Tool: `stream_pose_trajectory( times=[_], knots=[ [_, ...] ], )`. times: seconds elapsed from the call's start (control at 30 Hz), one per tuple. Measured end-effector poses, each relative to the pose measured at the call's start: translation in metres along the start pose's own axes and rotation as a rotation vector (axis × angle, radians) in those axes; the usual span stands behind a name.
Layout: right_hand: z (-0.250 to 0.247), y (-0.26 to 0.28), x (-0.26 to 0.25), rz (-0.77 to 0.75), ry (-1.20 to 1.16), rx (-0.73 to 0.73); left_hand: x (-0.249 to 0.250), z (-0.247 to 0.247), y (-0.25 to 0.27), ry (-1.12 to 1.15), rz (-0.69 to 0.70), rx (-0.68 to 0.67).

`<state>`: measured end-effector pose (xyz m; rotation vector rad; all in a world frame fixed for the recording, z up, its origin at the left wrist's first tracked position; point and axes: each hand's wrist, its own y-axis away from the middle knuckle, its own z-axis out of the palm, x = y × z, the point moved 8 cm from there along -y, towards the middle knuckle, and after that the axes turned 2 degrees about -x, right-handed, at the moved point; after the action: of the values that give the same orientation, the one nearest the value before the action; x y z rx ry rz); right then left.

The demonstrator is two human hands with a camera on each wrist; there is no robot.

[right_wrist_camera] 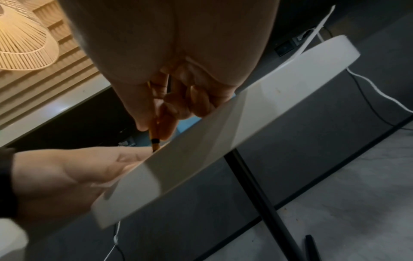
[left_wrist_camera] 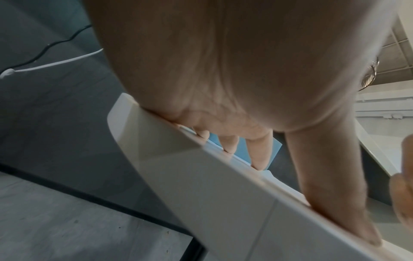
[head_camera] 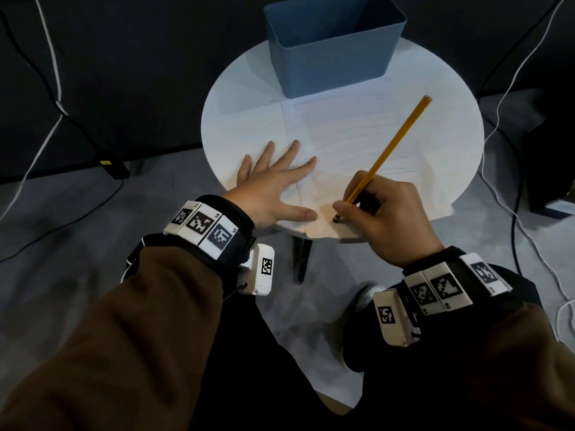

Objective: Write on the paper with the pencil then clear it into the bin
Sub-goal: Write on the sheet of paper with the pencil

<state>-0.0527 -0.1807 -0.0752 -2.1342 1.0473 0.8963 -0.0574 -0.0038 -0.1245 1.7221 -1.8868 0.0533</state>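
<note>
A white lined paper lies on the round white table, its near edge overhanging the table's front rim. My left hand lies flat with spread fingers, pressing the paper's left side. My right hand pinches a yellow pencil low on its shaft; the tip touches the paper near its bottom edge. In the right wrist view the pencil sticks out below the curled fingers. In the left wrist view the flat fingers rest along the table rim.
A blue bin stands open at the back of the table, just beyond the paper. Black and white cables run over the grey floor on both sides. A black table leg shows below the rim.
</note>
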Motion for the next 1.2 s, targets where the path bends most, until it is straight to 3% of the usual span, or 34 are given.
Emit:
stream_pose_trajectory(
  times=[0.2,0.4,0.63,0.83,1.07,1.2],
  knots=[
    [-0.017,-0.002,0.007,0.030,0.035,0.097,0.001,-0.001,0.002,0.015,0.002,0.012],
    [0.000,0.000,-0.002,-0.013,0.004,0.015,0.000,0.000,0.000,0.003,0.006,0.008],
    [-0.029,0.000,0.013,0.055,0.037,0.146,0.001,-0.001,0.002,0.026,-0.001,0.017],
    [0.002,0.001,-0.004,-0.043,0.077,0.036,0.000,-0.001,0.000,0.004,-0.003,0.008],
    [-0.027,-0.001,0.008,-0.015,0.114,0.167,-0.001,0.000,0.000,0.028,0.001,0.019],
    [-0.009,-0.001,-0.005,-0.065,0.090,0.085,-0.001,0.000,-0.001,0.017,-0.003,0.007]
  ],
)
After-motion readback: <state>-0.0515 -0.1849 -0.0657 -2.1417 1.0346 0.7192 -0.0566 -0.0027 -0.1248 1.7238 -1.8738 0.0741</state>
